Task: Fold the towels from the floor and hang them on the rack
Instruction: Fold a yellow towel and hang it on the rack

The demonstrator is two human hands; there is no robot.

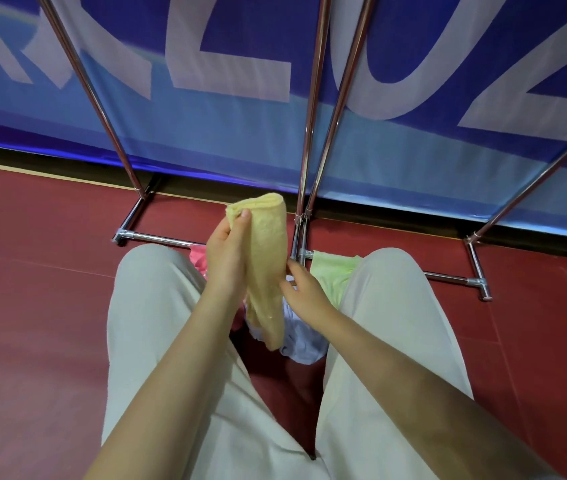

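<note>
A yellow towel (268,268) hangs doubled over in front of me. My left hand (228,252) pinches its top fold, thumb on the near side. My right hand (304,289) touches the towel's right edge lower down, fingers loosely bent. On the red floor between my knees lie a pale blue towel (304,341), a pink towel (199,259) and a light green towel (334,271). The chrome rack (313,133) stands just beyond them, its upright poles rising out of view.
My knees in light trousers (157,306) frame the towel pile on both sides. The rack's base bars (448,278) lie on the red floor. A blue banner (240,98) with large white letters stands right behind the rack.
</note>
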